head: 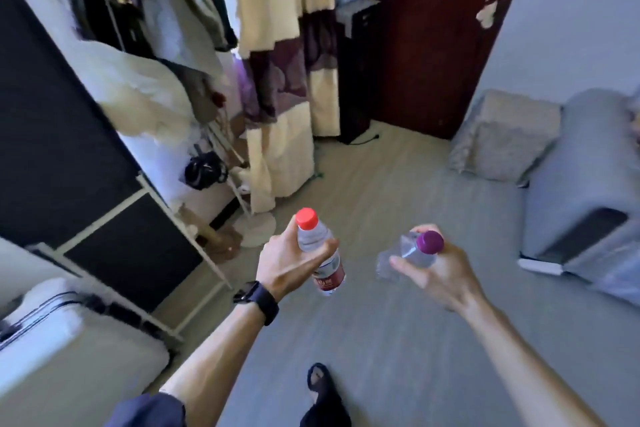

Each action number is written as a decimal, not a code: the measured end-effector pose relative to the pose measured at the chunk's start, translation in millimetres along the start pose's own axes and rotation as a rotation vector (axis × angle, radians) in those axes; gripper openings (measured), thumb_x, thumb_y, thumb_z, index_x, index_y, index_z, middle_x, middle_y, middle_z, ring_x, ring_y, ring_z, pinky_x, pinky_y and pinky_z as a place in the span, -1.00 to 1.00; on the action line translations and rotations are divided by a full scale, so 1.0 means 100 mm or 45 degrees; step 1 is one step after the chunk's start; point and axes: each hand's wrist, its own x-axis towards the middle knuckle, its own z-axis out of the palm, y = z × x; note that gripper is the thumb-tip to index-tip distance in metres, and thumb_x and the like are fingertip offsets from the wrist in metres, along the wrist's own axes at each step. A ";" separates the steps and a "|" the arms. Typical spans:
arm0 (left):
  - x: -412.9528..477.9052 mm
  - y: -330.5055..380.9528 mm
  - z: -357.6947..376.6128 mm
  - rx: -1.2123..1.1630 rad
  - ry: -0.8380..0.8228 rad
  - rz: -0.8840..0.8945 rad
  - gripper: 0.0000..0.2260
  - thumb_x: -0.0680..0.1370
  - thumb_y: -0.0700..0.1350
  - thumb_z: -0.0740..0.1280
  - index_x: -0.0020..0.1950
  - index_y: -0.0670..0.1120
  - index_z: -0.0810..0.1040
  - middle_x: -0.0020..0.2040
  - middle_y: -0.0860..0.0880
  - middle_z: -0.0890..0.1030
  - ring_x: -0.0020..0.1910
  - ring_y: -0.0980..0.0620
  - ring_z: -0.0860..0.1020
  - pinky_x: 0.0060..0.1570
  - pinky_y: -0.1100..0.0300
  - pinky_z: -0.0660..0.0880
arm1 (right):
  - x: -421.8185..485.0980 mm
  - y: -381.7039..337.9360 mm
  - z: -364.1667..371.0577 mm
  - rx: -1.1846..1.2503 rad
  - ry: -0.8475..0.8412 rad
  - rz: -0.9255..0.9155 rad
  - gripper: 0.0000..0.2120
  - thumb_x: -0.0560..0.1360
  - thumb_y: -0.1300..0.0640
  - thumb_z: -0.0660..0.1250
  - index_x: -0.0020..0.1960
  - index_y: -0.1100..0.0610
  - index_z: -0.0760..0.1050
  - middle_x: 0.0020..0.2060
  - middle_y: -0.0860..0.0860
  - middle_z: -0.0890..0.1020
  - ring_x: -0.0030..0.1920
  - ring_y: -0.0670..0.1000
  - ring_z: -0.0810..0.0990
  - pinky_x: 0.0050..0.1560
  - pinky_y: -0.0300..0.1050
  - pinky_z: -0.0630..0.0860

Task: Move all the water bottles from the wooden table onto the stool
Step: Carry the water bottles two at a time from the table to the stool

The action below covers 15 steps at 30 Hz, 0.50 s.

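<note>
My left hand (289, 262) grips a clear water bottle with a red cap and red label (320, 250), held upright with a slight tilt above the floor. My right hand (438, 272) holds a second clear bottle with a purple cap (414, 251), tilted so its cap points up and to the right. Both bottles are carried in the air in the middle of the view, a short gap between them. A black watch sits on my left wrist. Neither the wooden table nor the stool is in view.
A clothes rack with hanging garments and bags (145, 55) stands at the left. Cream and purple curtains (284, 80) and a dark red door (433, 28) lie ahead. A grey sofa with a cushion (505, 135) fills the right. A white suitcase (52, 340) lies at lower left. My foot in a dark sandal (322, 388) is on the grey floor.
</note>
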 end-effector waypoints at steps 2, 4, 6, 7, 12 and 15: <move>0.44 0.33 0.28 0.017 -0.076 0.097 -0.63 0.32 0.42 0.34 -0.04 0.25 0.40 -0.25 0.21 0.62 -0.23 0.18 0.61 -0.20 0.17 0.56 | 0.31 0.15 -0.33 -0.020 0.087 0.027 -0.52 0.14 -0.32 0.50 -0.02 -0.21 0.45 -0.14 -0.40 0.61 -0.14 -0.35 0.56 -0.16 -0.48 0.41; 0.90 0.64 0.54 0.016 -0.133 0.184 -0.62 0.33 0.42 0.34 -0.04 0.23 0.40 -0.23 0.18 0.63 -0.21 0.13 0.61 -0.17 0.13 0.58 | 0.66 0.26 -0.63 -0.043 0.188 0.050 -0.51 0.12 -0.39 0.47 -0.03 -0.28 0.45 -0.13 -0.45 0.59 -0.12 -0.42 0.53 -0.15 -0.52 0.38; 1.38 0.96 0.77 0.010 -0.187 0.263 -0.60 0.33 0.44 0.32 -0.03 0.23 0.40 -0.20 0.16 0.64 -0.19 0.09 0.62 -0.16 0.12 0.59 | 1.04 0.33 -0.91 -0.070 0.266 0.070 -0.51 0.11 -0.43 0.44 -0.03 -0.31 0.45 -0.14 -0.47 0.58 -0.11 -0.48 0.49 -0.15 -0.56 0.34; 1.62 1.12 0.88 0.000 -0.215 0.302 -0.61 0.32 0.45 0.31 -0.02 0.24 0.39 -0.18 0.17 0.64 -0.18 0.10 0.62 -0.16 0.12 0.58 | 1.24 0.36 -1.04 -0.084 0.300 0.080 -0.50 0.10 -0.44 0.43 -0.04 -0.30 0.47 -0.17 -0.42 0.61 -0.10 -0.50 0.49 -0.15 -0.57 0.33; 2.83 1.96 1.33 0.005 -0.313 0.465 -0.59 0.32 0.48 0.27 -0.01 0.26 0.38 -0.16 0.17 0.64 -0.14 0.06 0.62 -0.12 0.12 0.57 | 2.19 0.44 -1.71 -0.104 0.469 0.195 -0.45 0.08 -0.49 0.41 -0.03 -0.27 0.48 -0.05 -0.24 0.63 -0.01 -0.13 0.60 -0.02 -0.24 0.47; 3.49 2.45 1.62 -0.036 -0.349 0.513 -0.54 0.31 0.49 0.28 0.02 0.21 0.42 -0.13 0.13 0.66 -0.10 0.03 0.63 -0.05 0.06 0.60 | 2.66 0.56 -2.08 -0.040 0.588 0.232 -0.43 0.10 -0.46 0.47 0.04 -0.33 0.47 -0.05 -0.20 0.64 -0.01 0.03 0.66 -0.02 0.10 0.64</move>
